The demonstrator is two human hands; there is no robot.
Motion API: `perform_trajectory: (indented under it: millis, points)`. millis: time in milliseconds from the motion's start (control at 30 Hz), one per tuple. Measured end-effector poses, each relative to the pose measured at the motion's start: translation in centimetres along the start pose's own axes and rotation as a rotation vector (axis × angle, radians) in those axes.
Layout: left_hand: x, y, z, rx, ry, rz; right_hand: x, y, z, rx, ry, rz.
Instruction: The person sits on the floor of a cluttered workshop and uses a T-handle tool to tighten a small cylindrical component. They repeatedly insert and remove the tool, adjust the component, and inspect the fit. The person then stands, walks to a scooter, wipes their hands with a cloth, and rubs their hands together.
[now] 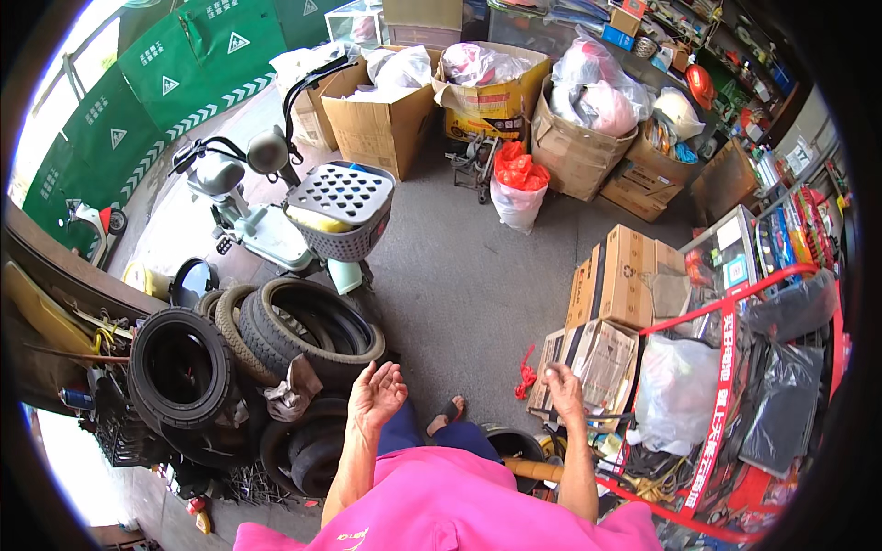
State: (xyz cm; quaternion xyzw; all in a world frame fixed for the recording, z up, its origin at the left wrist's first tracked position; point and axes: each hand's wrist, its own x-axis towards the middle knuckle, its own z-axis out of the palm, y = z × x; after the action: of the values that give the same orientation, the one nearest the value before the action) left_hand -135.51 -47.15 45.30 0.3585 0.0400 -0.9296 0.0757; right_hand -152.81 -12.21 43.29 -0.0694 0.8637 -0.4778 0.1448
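Observation:
My left hand [377, 397] is raised in front of my body, palm up, its fingers apart and slightly bent. It holds nothing. Close by on the left are the stacked black tyres [317, 326] and a crumpled brownish wrapper [294, 389] lying on them. My right hand [564, 393] is also raised, fingers loosely bent, with nothing visible in it. Behind it sits a worn cardboard box [597, 363]. A red string or cord [526, 372] hangs beside the box, apart from the hand.
A pale electric scooter [266, 234] with a grey basket [342, 211] stands far left. Cardboard boxes [377, 119] with plastic bags line the back, near a white bag with red plastic [519, 188]. A red-framed rack [707, 413] crowds the right. Grey floor [450, 303] lies between.

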Motion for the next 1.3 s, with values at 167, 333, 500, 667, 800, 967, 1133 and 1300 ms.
perform_trajectory:
  millis: [167, 333, 500, 667, 800, 967, 1133, 1300]
  points:
    - [6.0, 2.7, 2.4, -0.005, 0.221, 0.079, 7.9, -4.4, 0.3, -0.499, -0.074, 0.055]
    - [14.4, 6.4, 3.6, -0.069, 0.195, 0.046, 14.2, -5.2, 3.6, -0.519, -0.532, 0.180]
    - [23.5, 9.3, 12.1, -0.041, 0.164, 0.000, 24.8, -8.4, 5.6, -0.736, -0.481, 0.298]
    - [30.6, 13.3, 26.8, 0.005, 0.003, -0.027, 36.5, -9.1, 5.8, -0.465, -0.313, 0.321]
    - [31.9, 17.2, 39.4, 0.378, -0.160, 0.220, 42.0, -2.4, 6.0, -0.248, -0.253, 0.423]
    - [33.5, 21.8, 50.2, 0.574, -0.188, 0.676, 43.6, 0.9, 4.7, -0.268, -0.277, 0.896]
    - [34.5, 25.4, 55.6, 0.457, -0.215, 1.037, 54.3, 2.0, 3.8, -0.358, -0.410, 0.881]
    - [37.4, 26.5, 60.3, 0.100, -0.369, 1.095, 75.1, -0.9, 1.3, -0.467, -0.367, 0.738]
